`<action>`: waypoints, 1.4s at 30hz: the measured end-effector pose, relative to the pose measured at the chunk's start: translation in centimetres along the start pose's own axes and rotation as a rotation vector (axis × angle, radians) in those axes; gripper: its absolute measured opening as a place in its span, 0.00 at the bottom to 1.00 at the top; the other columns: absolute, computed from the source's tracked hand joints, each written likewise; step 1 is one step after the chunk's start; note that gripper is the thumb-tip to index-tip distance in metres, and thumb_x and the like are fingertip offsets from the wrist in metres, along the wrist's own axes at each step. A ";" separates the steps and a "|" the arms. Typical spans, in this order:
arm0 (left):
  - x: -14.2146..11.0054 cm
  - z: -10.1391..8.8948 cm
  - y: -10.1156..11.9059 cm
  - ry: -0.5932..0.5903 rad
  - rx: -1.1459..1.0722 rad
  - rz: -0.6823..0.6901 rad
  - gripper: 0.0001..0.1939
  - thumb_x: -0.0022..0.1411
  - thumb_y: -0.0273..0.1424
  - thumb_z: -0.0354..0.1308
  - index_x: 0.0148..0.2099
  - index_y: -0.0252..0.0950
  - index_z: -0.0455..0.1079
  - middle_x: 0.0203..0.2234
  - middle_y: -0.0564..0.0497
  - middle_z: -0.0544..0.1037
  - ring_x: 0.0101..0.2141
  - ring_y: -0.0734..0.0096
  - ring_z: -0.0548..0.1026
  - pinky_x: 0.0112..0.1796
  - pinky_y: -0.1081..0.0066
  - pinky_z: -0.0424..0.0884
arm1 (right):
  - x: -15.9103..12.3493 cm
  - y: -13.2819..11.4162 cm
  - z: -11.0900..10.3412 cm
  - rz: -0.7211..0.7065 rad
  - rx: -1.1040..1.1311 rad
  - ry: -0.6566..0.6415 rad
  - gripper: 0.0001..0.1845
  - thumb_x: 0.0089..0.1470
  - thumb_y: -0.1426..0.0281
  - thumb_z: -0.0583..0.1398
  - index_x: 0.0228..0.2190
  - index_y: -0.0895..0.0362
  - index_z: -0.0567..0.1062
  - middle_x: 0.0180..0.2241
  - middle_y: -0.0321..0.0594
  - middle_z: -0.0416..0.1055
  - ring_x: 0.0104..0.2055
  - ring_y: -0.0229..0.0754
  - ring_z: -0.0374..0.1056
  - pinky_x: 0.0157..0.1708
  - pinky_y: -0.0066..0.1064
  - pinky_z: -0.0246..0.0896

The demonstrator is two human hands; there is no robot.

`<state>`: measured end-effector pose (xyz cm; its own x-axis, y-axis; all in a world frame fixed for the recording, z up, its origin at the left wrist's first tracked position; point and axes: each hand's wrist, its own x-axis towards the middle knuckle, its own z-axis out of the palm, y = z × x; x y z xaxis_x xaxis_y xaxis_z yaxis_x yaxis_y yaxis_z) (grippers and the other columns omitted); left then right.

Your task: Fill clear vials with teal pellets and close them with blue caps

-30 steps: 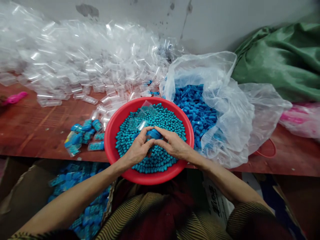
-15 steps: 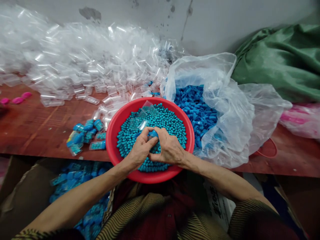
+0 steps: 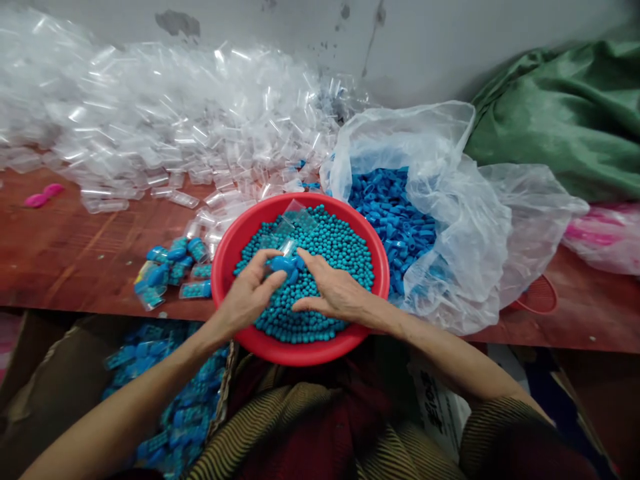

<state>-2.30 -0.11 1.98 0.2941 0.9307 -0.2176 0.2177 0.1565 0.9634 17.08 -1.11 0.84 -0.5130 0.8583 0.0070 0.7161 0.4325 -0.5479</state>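
Observation:
Over the red basin (image 3: 223, 280) of turquoise beads (image 3: 345, 257), my left hand (image 3: 250, 288) pinches a small blue-capped container (image 3: 281, 264) between thumb and fingers. Much of the container is hidden by the hand. My right hand (image 3: 336, 293) is open above the beads, thumb and index finger well apart. The index fingertip is close to another blue cap (image 3: 300, 261); whether it touches is unclear. Clear empty containers (image 3: 289, 227) lie on the beads toward the far side of the basin.
Clear plastic containers (image 3: 165, 120) are heaped along the wall. Right of the basin, a plastic bag (image 3: 457, 220) holds blue caps (image 3: 393, 213). Filled containers (image 3: 175, 263) lie at the left; more fill a carton (image 3: 45, 373) below the table edge. A green sack (image 3: 560, 113) stands far right.
My hands have parted. The left moved left and slightly away from the right, carrying the blue-capped container. The right hand's fingers have come off it and spread.

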 end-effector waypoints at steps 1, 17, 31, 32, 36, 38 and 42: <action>-0.3 -1.6 0.2 0.058 0.063 0.020 0.17 0.56 0.37 0.56 0.47 0.39 0.61 0.24 0.57 0.67 0.21 0.79 0.63 0.22 0.78 0.60 | 0.1 0.7 -0.3 0.028 -0.017 -0.016 0.40 0.52 0.57 0.58 0.59 0.61 0.51 0.50 0.55 0.64 0.45 0.51 0.68 0.40 0.43 0.65; -2.1 -4.8 -0.2 0.114 -0.120 -0.005 0.28 0.55 0.36 0.58 0.56 0.40 0.56 0.25 0.56 0.70 0.22 0.78 0.67 0.24 0.78 0.66 | 2.0 -1.5 0.3 -0.097 0.183 0.082 0.46 0.48 0.57 0.62 0.60 0.58 0.47 0.50 0.52 0.64 0.37 0.44 0.69 0.39 0.39 0.66; -2.6 1.0 -1.8 0.105 -0.067 0.028 0.13 0.58 0.34 0.53 0.45 0.36 0.59 0.29 0.55 0.68 0.28 0.77 0.65 0.31 0.75 0.63 | 0.9 -4.6 3.0 -0.073 -0.090 0.036 0.31 0.48 0.59 0.58 0.48 0.64 0.57 0.40 0.51 0.67 0.36 0.51 0.69 0.27 0.38 0.67; -2.7 1.1 -1.9 0.097 -0.042 0.021 0.13 0.59 0.34 0.52 0.45 0.36 0.59 0.29 0.55 0.68 0.28 0.77 0.65 0.31 0.75 0.63 | 0.8 -4.8 3.2 -0.069 -0.092 0.020 0.31 0.48 0.59 0.58 0.48 0.64 0.58 0.41 0.52 0.67 0.36 0.50 0.69 0.27 0.39 0.67; -3.1 0.2 -1.6 0.025 0.108 0.001 0.12 0.60 0.35 0.51 0.46 0.37 0.59 0.26 0.57 0.66 0.26 0.76 0.63 0.29 0.75 0.62 | 0.6 -4.5 3.0 -0.123 -0.074 -0.055 0.34 0.52 0.57 0.57 0.53 0.65 0.54 0.45 0.56 0.65 0.40 0.51 0.69 0.31 0.40 0.67; -3.4 -1.1 -0.9 0.020 0.179 -0.001 0.14 0.60 0.36 0.52 0.47 0.38 0.60 0.26 0.56 0.66 0.26 0.76 0.64 0.29 0.75 0.63 | 0.8 -3.4 2.3 -0.157 -0.080 -0.060 0.37 0.52 0.57 0.57 0.55 0.64 0.53 0.48 0.56 0.64 0.43 0.52 0.68 0.33 0.40 0.67; -3.5 -5.9 0.1 0.209 0.292 0.014 0.21 0.57 0.39 0.54 0.52 0.39 0.60 0.31 0.54 0.71 0.29 0.73 0.69 0.30 0.74 0.66 | 2.0 -0.3 0.7 -0.100 -0.206 -0.016 0.20 0.56 0.64 0.56 0.48 0.59 0.64 0.43 0.49 0.68 0.40 0.46 0.67 0.32 0.34 0.63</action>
<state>-8.82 -1.38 3.79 0.1091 0.9842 -0.1394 0.4804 0.0706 0.8742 15.49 0.31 0.44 -0.5929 0.8044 0.0387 0.7417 0.5641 -0.3630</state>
